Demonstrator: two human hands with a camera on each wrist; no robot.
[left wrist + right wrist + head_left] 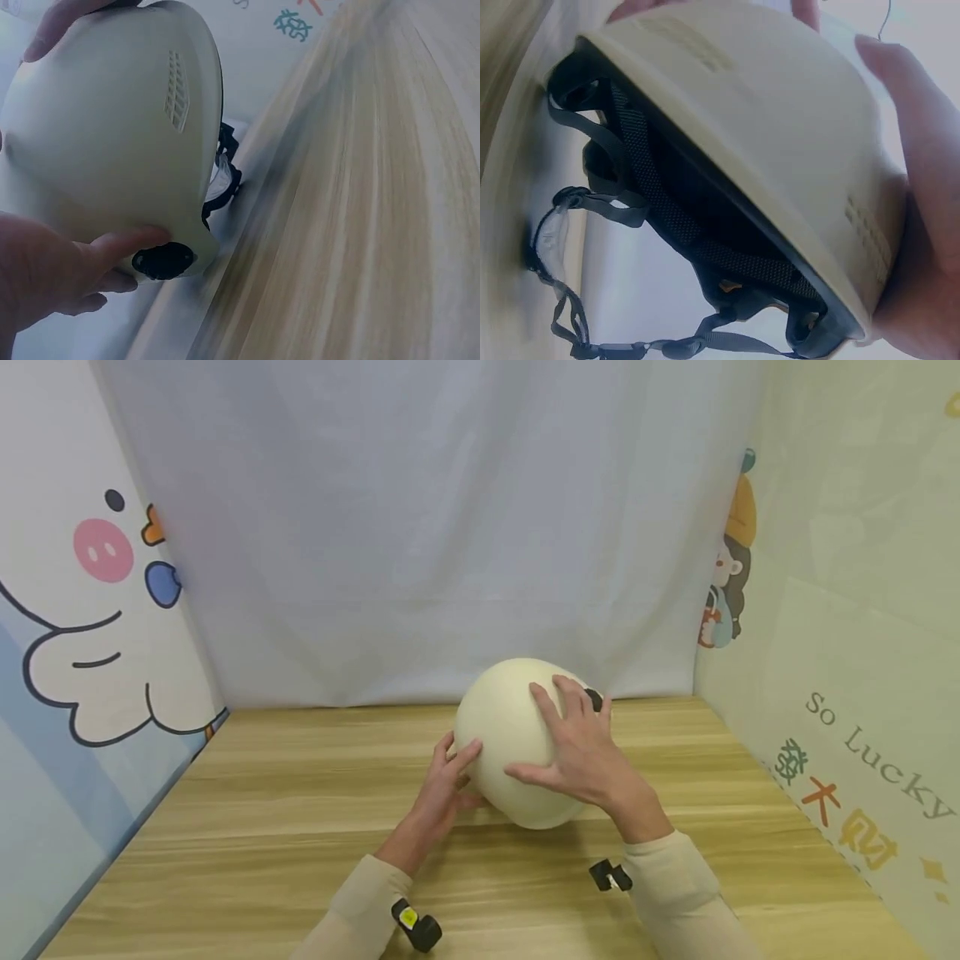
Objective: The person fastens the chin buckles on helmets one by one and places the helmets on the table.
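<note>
A cream-white hard-shell helmet (510,735) is held between both hands, its smooth dome facing the head camera. My left hand (438,789) grips its left side; in the left wrist view a finger lies beside a black oval fitting (163,261) near the rim. Over the upper right of the shell, my right hand (581,747) holds it with fingers spread and bent to its curve. Within the right wrist view, the dark inside (705,202) shows, with black straps (622,210) and a chin pad (551,244) hanging out. Whether the helmet touches the table cannot be told.
Under the hands lies a wood-grain table (300,802). A pale grey curtain (420,527) hangs behind it. Printed panels stand on both sides, a cartoon figure on the left wall (67,610) and lettering on the right wall (825,635). Both wrists carry small black devices (420,927).
</note>
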